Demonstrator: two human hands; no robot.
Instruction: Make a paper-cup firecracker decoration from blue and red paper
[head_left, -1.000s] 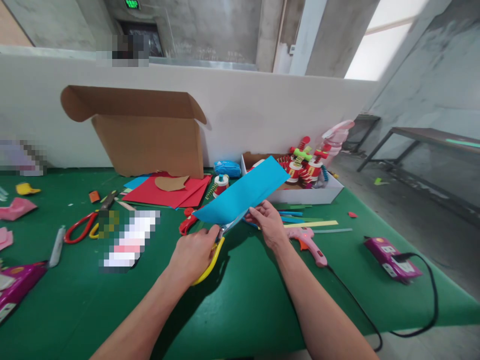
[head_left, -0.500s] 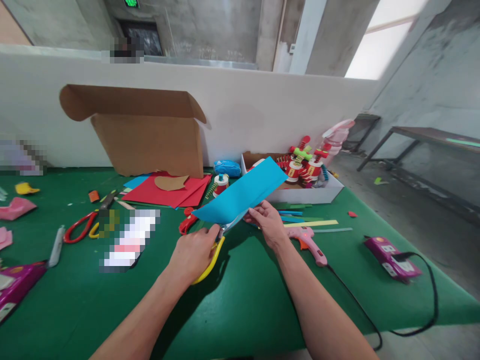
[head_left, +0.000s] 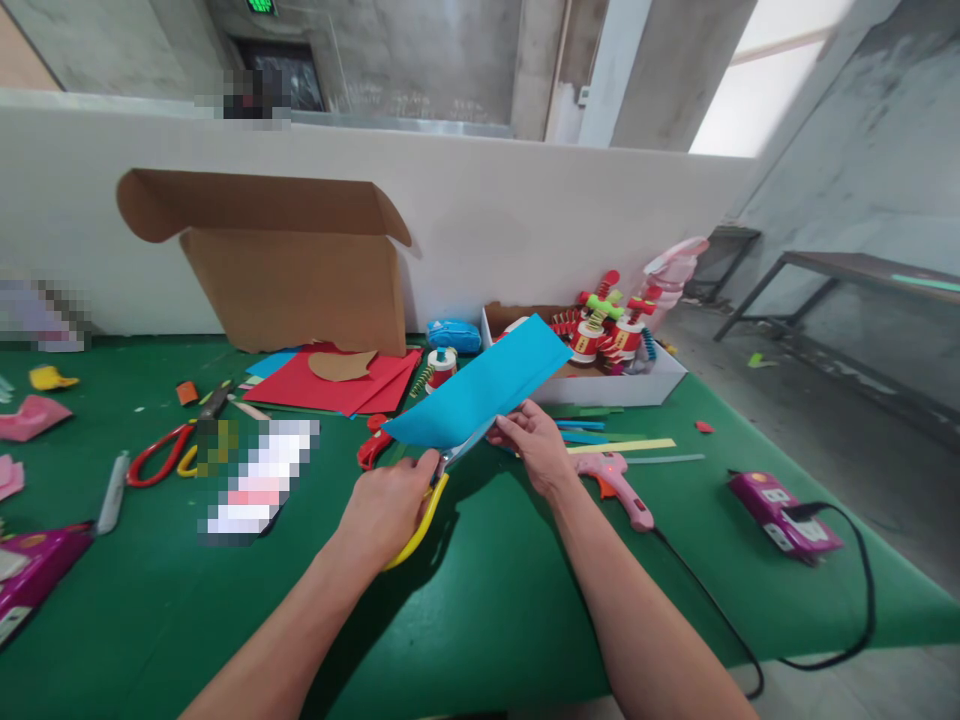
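My left hand [head_left: 391, 508] is closed round a pair of yellow-handled scissors [head_left: 424, 530]. Their blades meet the lower edge of a blue sheet of paper [head_left: 480, 390], and part of the blades is hidden by it. Between thumb and fingers, my right hand [head_left: 531, 440] pinches the paper's lower right edge. The sheet is held tilted above the green table. Just behind the left hand lies a red tool [head_left: 373, 443], partly covered by the paper. A pink glue gun [head_left: 616, 485] rests to the right of my right hand.
Behind the paper, a white box [head_left: 626, 388] holds several red spring figures. Red paper sheets [head_left: 300, 390] lie before an upright cardboard lid [head_left: 292, 290]. Red-handled scissors [head_left: 161, 455] are at left, a purple packet [head_left: 784, 515] at right. The glue gun's black cord [head_left: 705, 590] crosses the right side.
Almost nothing differs. The blue paper has shifted very slightly left at its upper end; both hands keep their hold in the same place.
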